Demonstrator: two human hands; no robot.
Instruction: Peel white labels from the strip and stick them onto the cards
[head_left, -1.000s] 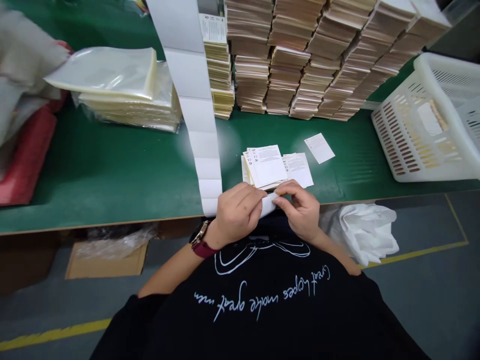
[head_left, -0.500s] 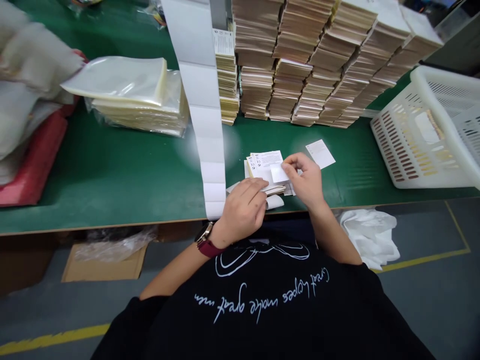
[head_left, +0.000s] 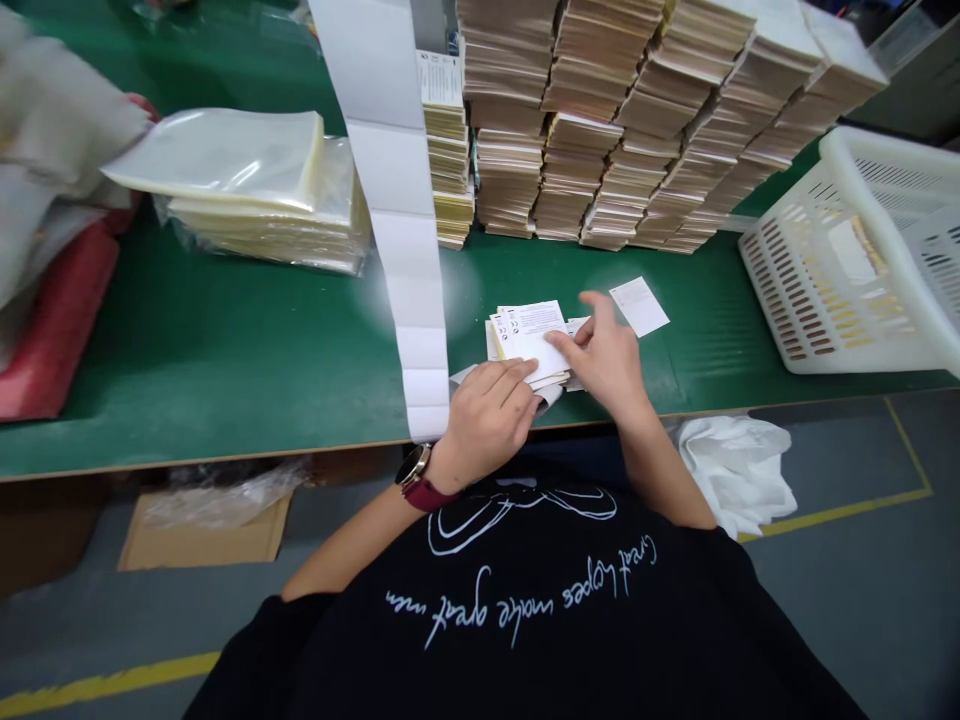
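A small stack of white printed cards point(head_left: 529, 330) lies near the table's front edge. My left hand point(head_left: 491, 405) grips its near left side, with the fingertips bent over the top card and the thumb low at the near edge. My right hand point(head_left: 607, 360) is at the stack's right side, thumb touching the top card and index finger raised apart from it. A long white strip of labels point(head_left: 409, 270) hangs down to the table edge beside my left wrist. A curled white piece point(head_left: 549, 398) shows under the stack; where it leads is hidden.
Tall stacks of cards point(head_left: 592, 175) stand at the back. A loose card point(head_left: 639, 306) lies right of my right hand. A white basket point(head_left: 795, 270) is at the right; clear plastic sleeves point(head_left: 247, 165) and a red bin point(head_left: 64, 310) are at the left.
My right hand has let go of the small white label it pinched, and its index finger has lifted away from the thumb. My left hand stays at the stack.
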